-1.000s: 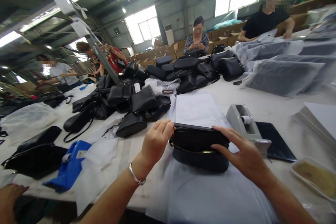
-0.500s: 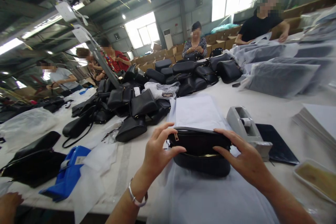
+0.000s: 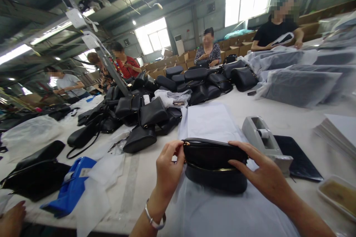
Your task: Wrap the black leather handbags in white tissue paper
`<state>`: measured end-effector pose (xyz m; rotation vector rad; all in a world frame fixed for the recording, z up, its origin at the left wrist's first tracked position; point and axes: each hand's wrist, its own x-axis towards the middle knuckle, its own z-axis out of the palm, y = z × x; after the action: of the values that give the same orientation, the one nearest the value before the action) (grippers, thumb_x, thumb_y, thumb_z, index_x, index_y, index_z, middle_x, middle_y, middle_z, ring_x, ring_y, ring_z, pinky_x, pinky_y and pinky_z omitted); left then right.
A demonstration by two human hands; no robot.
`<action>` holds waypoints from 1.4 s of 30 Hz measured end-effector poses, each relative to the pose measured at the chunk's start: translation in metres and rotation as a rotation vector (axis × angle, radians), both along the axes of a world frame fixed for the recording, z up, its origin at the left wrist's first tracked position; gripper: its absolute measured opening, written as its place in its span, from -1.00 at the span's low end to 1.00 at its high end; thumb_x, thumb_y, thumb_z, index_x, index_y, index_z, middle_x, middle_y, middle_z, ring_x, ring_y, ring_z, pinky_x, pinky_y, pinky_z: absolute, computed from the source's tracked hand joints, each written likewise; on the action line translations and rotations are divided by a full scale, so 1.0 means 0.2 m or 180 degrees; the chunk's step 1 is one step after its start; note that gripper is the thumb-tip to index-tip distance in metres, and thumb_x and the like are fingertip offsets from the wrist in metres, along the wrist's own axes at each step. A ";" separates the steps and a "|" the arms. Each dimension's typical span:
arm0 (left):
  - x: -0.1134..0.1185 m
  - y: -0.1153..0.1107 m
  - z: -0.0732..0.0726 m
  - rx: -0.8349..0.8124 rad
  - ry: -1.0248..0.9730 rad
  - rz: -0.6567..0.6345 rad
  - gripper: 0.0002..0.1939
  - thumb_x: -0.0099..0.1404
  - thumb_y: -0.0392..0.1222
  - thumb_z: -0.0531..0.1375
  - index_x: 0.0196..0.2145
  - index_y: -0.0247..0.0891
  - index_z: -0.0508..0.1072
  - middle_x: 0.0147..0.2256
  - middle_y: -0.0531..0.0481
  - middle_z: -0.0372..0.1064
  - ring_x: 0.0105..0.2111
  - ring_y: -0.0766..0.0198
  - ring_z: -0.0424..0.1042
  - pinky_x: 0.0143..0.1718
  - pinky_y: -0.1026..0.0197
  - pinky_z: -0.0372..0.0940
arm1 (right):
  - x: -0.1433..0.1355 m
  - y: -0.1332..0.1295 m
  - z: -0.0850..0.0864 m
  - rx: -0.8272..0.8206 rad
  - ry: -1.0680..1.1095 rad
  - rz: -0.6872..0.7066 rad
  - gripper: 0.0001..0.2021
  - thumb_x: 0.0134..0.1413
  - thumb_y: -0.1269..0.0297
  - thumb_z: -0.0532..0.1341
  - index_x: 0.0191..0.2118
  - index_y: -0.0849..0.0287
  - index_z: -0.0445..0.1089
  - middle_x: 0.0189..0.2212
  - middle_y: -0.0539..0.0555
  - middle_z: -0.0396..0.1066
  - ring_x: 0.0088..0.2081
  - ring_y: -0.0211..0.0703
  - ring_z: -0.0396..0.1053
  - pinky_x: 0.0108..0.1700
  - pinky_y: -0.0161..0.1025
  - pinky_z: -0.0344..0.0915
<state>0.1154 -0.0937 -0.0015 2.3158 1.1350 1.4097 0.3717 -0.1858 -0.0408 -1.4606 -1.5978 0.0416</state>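
Observation:
A small black bag [image 3: 215,179] with a gold zipper lies unzipped on white sheets [image 3: 205,211], its mouth gaping toward me. My left hand [image 3: 169,163], with a silver bracelet on the wrist, pinches the bag's left end by the zipper pull. At the right end my right hand [image 3: 254,161] grips the bag, thumb at the opening and fingers on the top back edge. Behind the bag lies a stack of white sheets [image 3: 208,120].
Black bags [image 3: 154,113] are heaped beyond. A grey tape dispenser [image 3: 261,137], dark tablet-like slab [image 3: 297,157] and shallow tray [image 3: 338,194] stand right; a blue dispenser [image 3: 73,185] is left. Another person's hand [image 3: 13,220] shows lower left. Several people work across the table.
My left thumb and fingers have closed together at the bag's left end, where the zipper pull was hanging. My right hand keeps its grip. The view has shifted slightly.

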 end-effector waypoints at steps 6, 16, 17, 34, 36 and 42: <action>0.01 0.00 0.03 -0.0289 0.0123 0.0080 -0.90 0.34 -0.21 0.22 -0.18 -0.18 0.50 -0.19 -0.02 0.48 -0.31 0.28 0.47 -0.30 0.25 0.41 | 0.01 0.00 0.00 -0.0021 -0.0011 -0.0003 -0.59 0.23 0.13 0.22 0.16 0.00 0.29 0.04 0.07 0.46 0.04 -0.02 0.45 0.12 -0.15 0.39; -0.03 0.02 0.08 -0.0380 0.0701 0.0231 -0.94 0.36 -0.24 0.20 -0.23 -0.16 0.48 -0.29 0.04 0.48 -0.32 0.25 0.46 -0.32 0.24 0.33 | -0.01 0.00 0.02 0.0052 -0.0046 0.0029 -0.60 0.24 0.14 0.21 0.16 0.01 0.29 0.02 0.09 0.46 0.04 -0.03 0.45 0.12 -0.16 0.39; -0.04 0.02 0.08 -0.0285 0.0769 0.0182 -0.94 0.37 -0.25 0.18 -0.22 -0.17 0.47 -0.28 0.03 0.48 -0.30 0.25 0.46 -0.28 0.23 0.34 | -0.01 0.00 0.02 0.0044 -0.0041 0.0036 -0.61 0.24 0.14 0.21 0.16 0.01 0.29 0.02 0.09 0.46 0.03 -0.03 0.45 0.12 -0.15 0.39; -0.06 0.03 0.05 -0.0983 0.0050 0.0064 -0.83 0.32 -0.05 0.23 -0.27 -0.19 0.50 -0.34 0.03 0.49 -0.32 0.25 0.49 -0.40 0.30 0.37 | 0.01 0.00 -0.01 -0.0033 -0.0022 -0.0037 -0.61 0.23 0.10 0.20 0.15 0.00 0.29 0.02 0.08 0.46 0.03 -0.01 0.45 0.11 -0.13 0.38; -0.05 0.03 0.06 -0.1154 -0.0113 -0.0018 -0.80 0.33 -0.03 0.21 -0.32 -0.20 0.50 -0.35 0.03 0.49 -0.31 0.25 0.48 -0.40 0.30 0.37 | 0.01 -0.01 0.00 -0.0054 -0.0024 -0.0047 -0.60 0.24 0.10 0.20 0.15 0.00 0.28 0.02 0.08 0.46 0.03 0.00 0.45 0.11 -0.13 0.38; -0.05 0.03 0.09 -0.1111 0.0272 0.0297 -0.72 0.32 0.08 0.19 -0.32 -0.20 0.48 -0.39 0.04 0.48 -0.41 0.25 0.45 -0.40 0.26 0.29 | 0.00 0.00 0.00 0.0009 -0.0057 -0.0024 -0.61 0.23 0.11 0.20 0.14 0.00 0.30 0.02 0.09 0.46 0.02 0.00 0.46 0.09 -0.14 0.39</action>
<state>0.1063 -0.0868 0.0164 2.1152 1.4029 1.0464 0.3718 -0.1861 -0.0408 -1.4685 -1.6063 0.0220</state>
